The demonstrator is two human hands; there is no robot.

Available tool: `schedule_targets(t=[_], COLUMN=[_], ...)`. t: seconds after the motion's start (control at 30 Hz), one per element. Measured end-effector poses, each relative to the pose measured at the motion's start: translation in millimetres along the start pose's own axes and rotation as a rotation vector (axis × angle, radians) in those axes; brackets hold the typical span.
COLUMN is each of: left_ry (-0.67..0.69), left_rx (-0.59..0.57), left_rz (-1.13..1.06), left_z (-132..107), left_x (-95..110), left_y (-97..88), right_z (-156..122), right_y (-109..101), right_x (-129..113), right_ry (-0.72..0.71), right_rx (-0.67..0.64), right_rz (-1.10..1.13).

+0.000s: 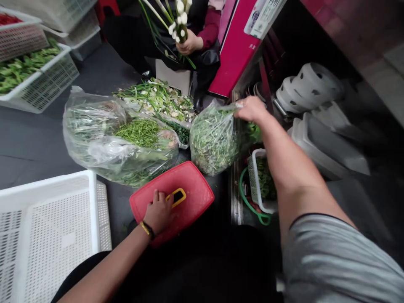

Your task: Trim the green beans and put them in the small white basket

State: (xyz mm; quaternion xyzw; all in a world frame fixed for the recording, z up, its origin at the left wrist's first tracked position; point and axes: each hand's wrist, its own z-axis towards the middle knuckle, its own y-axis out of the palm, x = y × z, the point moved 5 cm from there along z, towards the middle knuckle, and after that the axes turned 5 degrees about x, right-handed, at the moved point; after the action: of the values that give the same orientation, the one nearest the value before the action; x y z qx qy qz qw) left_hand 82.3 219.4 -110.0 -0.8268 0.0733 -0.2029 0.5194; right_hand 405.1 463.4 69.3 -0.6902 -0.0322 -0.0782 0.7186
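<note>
My right hand [251,110] is closed on the gathered top of a clear plastic bag [215,141] full of green vegetable scraps. The bag hangs just beyond a red plastic stool [195,185]. On the stool's top rests my left hand [159,213], palm down with its fingers apart. Its fingertips touch a small black oblong with a yellow rim [177,197]; whether that is a loose object or a slot in the stool is unclear. Left of the hanging bag, a larger clear plastic bag [94,143] lies on the floor with thin green stems [139,132] showing at its mouth.
Opposite me sits a person whose hand [189,43] holds a bunch of green stalks with white bulbs. Trimmings [158,97] lie at their feet. White crates stand at near left [93,210] and far left [47,86]. A small white basket [255,181] and stacked white containers [309,86] are at right.
</note>
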Motion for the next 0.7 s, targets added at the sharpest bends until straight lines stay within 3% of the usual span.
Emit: schedule_targets(t=[0.1,0.23,0.27,0.33,0.4,0.5,0.57,0.63,0.7], left_ry=[0.019,-0.09,-0.155,-0.338,-0.34,-0.167,-0.163,-0.333,-0.602], left_rx=[0.015,0.158,0.238,0.434,0.507,0.455,0.381,0.302,0.254], left_rz=[-0.141,-0.6,-0.67,-1.047,-1.358,-1.714,-1.845,-1.892,-1.886], left_z=[0,4,1,-17,-43,-91,-120,-141,-156], left_x=[-1,-36,-48,-71,-74,-53,-41,-41,-52], left_y=[0.3,-25.1,-36.2,-57.0,-72.9,-82.3,-71.9,-48.8,-21.9], right_z=[-29,-87,-101,-128,-152,-177,-190,-203,-219], right_y=[-80,-176,-197,-232,-255,-257,-230,-188,-148], right_x=[-18,-39,-40,-42,-47,-73,-104,-142,-182], right_ry=[-0.056,-0.137,-0.137,-0.132,-0.139,-0.165,-0.183,-0.196,-0.258], right_rx=[0.104,0.247,0.283,0.339,0.367,0.293,0.167,0.014,-0.098], right_rz=[0.061,0.104,0.122,0.197,0.322,0.48,0.527,0.521,0.505])
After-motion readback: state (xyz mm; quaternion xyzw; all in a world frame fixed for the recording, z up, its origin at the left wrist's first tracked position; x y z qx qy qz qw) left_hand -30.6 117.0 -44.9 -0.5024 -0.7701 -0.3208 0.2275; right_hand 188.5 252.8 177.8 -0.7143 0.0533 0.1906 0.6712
